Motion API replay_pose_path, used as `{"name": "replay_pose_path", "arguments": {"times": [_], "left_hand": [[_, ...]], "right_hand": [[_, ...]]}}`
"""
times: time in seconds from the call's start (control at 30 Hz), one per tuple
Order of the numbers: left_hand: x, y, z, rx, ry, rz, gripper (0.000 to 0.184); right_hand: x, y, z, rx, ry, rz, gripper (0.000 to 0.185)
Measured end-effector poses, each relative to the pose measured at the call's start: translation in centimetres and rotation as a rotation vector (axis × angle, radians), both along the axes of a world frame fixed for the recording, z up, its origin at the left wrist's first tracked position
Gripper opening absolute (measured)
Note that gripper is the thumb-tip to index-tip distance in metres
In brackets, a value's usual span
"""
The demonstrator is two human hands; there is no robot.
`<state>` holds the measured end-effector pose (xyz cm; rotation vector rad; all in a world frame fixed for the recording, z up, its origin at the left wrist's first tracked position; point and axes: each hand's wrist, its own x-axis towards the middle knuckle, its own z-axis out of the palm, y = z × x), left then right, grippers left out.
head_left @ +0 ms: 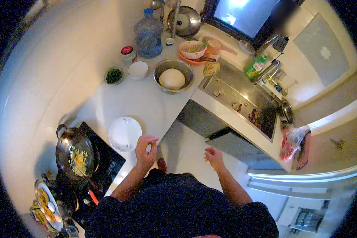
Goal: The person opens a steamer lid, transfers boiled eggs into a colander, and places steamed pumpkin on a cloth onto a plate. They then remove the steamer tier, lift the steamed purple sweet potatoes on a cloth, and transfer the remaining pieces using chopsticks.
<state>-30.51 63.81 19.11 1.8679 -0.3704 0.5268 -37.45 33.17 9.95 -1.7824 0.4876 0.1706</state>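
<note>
My left hand (146, 152) is raised beside the right edge of a white plate (125, 129). Its fingers are loosely bent, with a gap between thumb and fingers and nothing visible in it. In front of my body, over the floor, hovers my right hand (214, 157), also empty, fingers half curled and apart. A wok (63, 147) sits on the black stove to the left with yellow, egg-like pieces (79, 160) inside. From the wok a utensil with a red handle (93, 197) points toward me. Farther back, a steel bowl (173, 89) holds a pale ball of dough (172, 78).
A dish of chopped greens (114, 75), a white bowl (138, 70), a red-lidded jar (127, 54) and a large water jug (148, 37) line the back counter. The sink (242, 95) lies right. A plate with eggs (48, 206) stands at lower left.
</note>
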Motion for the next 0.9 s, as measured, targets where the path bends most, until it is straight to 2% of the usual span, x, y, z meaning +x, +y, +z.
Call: {"name": "replay_pose_path", "arguments": {"times": [0.2, 0.33, 0.43, 0.5, 0.57, 0.63, 0.7, 0.77, 0.87, 0.9], "left_hand": [[8.6, -2.1, 1.1, 0.080, 0.101, -0.056, 0.019], [13.6, -5.3, 0.2, 0.121, 0.118, -0.020, 0.020], [16.3, -8.1, -0.4, 0.195, 0.103, 0.072, 0.020], [17.5, -10.5, 0.4, 0.166, 0.178, 0.153, 0.020], [18.1, -12.9, 0.7, 0.123, 0.234, 0.231, 0.020], [19.0, -14.6, 1.3, 0.239, 0.177, 0.258, 0.020], [19.1, -15.6, 1.7, 0.277, 0.188, 0.314, 0.020], [18.7, -16.6, 1.8, 0.226, 0.248, 0.407, 0.020], [17.8, -16.8, 1.7, 0.210, 0.320, 0.506, 0.019], [17.6, -16.7, 1.8, 0.209, 0.338, 0.534, 0.019]], "right_hand": [[5.8, -3.9, -2.2, 0.174, -0.003, -0.162, 0.020], [13.3, -8.6, -3.6, 0.219, -0.022, -0.230, 0.017], [22.1, -13.0, -4.0, 0.202, -0.134, -0.119, 0.022], [29.3, -13.9, -1.2, 0.175, -0.111, -0.133, 0.022], [37.0, -16.7, -2.9, 0.156, -0.182, -0.017, 0.024], [45.0, -17.1, -2.3, 0.198, -0.290, 0.016, 0.025], [51.3, -15.5, 1.5, 0.194, -0.330, 0.012, 0.028], [60.3, -15.0, -3.2, -0.204, -0.606, -0.103, 0.029], [65.5, -12.0, -0.7, 0.298, -0.091, -0.301, 0.027], [67.1, -11.5, -2.0, 0.295, -0.065, -0.316, 0.027]]}}
